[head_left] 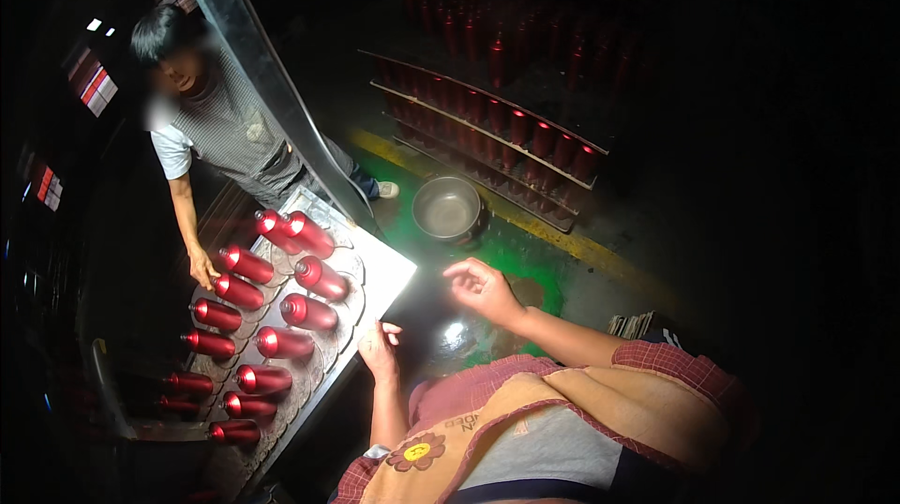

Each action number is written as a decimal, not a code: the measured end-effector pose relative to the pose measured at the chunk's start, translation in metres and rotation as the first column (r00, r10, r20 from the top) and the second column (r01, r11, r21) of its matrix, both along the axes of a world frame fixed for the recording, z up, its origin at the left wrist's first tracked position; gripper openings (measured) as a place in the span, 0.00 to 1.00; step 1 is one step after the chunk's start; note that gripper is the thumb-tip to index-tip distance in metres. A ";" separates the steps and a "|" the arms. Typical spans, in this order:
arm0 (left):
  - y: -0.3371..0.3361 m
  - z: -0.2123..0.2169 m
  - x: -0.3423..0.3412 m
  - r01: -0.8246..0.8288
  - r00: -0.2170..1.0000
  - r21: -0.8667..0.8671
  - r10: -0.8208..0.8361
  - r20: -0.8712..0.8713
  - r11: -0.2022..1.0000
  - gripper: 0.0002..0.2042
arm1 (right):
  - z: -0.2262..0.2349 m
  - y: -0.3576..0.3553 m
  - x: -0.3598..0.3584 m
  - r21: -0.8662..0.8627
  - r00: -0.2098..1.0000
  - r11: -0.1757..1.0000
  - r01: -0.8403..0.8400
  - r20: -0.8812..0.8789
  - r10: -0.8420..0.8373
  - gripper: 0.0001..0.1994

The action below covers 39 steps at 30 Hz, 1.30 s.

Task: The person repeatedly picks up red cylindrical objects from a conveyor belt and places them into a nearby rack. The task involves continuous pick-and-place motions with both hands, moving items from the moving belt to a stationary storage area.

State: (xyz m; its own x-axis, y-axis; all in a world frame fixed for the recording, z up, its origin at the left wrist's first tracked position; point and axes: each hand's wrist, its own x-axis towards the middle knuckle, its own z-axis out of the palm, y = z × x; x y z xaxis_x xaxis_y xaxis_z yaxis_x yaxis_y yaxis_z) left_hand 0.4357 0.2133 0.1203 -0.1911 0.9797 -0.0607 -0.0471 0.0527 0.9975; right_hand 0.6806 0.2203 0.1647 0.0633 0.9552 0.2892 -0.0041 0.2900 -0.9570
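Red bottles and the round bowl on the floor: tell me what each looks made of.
Red bottles: probably metal with a glossy red coating; bright highlights run along their smooth bodies and domed shoulders. Round bowl: likely bare steel or aluminium, dull grey, with a soft sheen on its rim. Neither is certain in this dim light.

Red metal bottles (281, 316) stand in 2 rows on the pale metal worktop (389, 270), at the left. The left hand (378, 349) rests against the worktop's near right edge; the right hand (483, 290) hangs to its right, above the floor. A round steel bowl (447, 209) sits on the floor behind it. Racks of red bottles (497, 129) stand farther back. A co-worker's hand (202, 268) touches the worktop's far left side.
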 end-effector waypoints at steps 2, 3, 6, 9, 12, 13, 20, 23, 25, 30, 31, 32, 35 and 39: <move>0.034 0.005 0.071 0.230 0.971 0.020 -0.231 0.056 0.973 0.25 | -0.002 0.006 0.060 -0.099 0.991 0.991 0.091 -0.089 -0.100 0.13; 0.050 0.008 0.102 0.309 0.951 -0.044 -0.309 -0.005 0.950 0.25 | -0.004 0.005 0.087 -0.142 0.978 0.978 0.150 -0.125 -0.168 0.13; 0.094 0.009 0.190 0.485 0.869 -0.104 -0.492 -0.050 0.868 0.26 | -0.016 -0.003 0.157 -0.210 0.923 0.927 0.312 -0.165 -0.348 0.13; 0.133 -0.006 0.263 0.579 0.800 -0.123 -0.591 -0.100 0.806 0.26 | -0.034 -0.008 0.221 -0.270 0.856 0.855 0.443 -0.156 -0.493 0.13; 0.196 -0.025 0.330 0.644 0.735 -0.117 -0.653 -0.181 0.756 0.25 | -0.050 0.010 0.279 -0.310 0.752 0.760 0.572 -0.171 -0.636 0.13; 0.224 -0.029 0.346 0.652 0.719 -0.204 -0.681 -0.139 0.730 0.24 | -0.053 0.023 0.299 -0.290 0.732 0.735 0.612 -0.145 -0.666 0.13; 0.549 0.017 0.496 0.509 0.854 0.406 -0.387 -0.346 0.759 0.11 | -0.042 0.204 0.456 -0.304 0.684 0.663 0.684 -0.047 -0.728 0.11; 0.681 0.048 0.576 0.474 0.822 0.529 -0.139 -0.552 0.705 0.12 | -0.023 0.289 0.524 -0.344 0.696 0.650 0.677 0.011 -0.718 0.10; 0.744 0.056 0.626 0.499 0.722 0.497 -0.024 -0.691 0.709 0.16 | -0.011 0.330 0.561 -0.388 0.664 0.595 0.703 0.060 -0.745 0.11; 0.829 0.048 0.707 0.626 0.503 0.317 -0.057 -0.863 0.713 0.24 | 0.010 0.407 0.637 -0.235 0.661 0.623 0.746 0.375 -0.650 0.15; 0.838 0.046 0.714 0.652 0.469 0.332 -0.020 -0.883 0.681 0.24 | 0.013 0.427 0.653 -0.141 0.661 0.681 0.719 0.442 -0.607 0.16; 0.845 0.043 0.719 0.656 0.461 0.304 -0.047 -0.886 0.690 0.22 | 0.016 0.446 0.669 0.031 0.641 0.746 0.666 0.489 -0.592 0.17; 0.860 0.041 0.715 0.579 0.525 0.368 0.013 -0.851 0.727 0.21 | 0.022 0.525 0.715 -0.083 0.717 0.811 0.579 0.525 -0.458 0.25; 0.847 0.039 0.680 0.618 0.652 0.389 -0.169 -0.740 0.683 0.19 | 0.017 0.621 0.756 0.028 0.571 0.815 0.578 0.700 -0.429 0.29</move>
State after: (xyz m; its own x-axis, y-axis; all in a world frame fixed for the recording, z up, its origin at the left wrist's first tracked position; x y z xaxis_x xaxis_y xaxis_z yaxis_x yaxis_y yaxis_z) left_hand 1.1158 1.0607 0.1595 0.4547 0.7446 0.4887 0.4402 -0.6649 0.6034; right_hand 1.4367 0.8409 0.1817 0.4197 0.8641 0.2778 0.7233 -0.1335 -0.6776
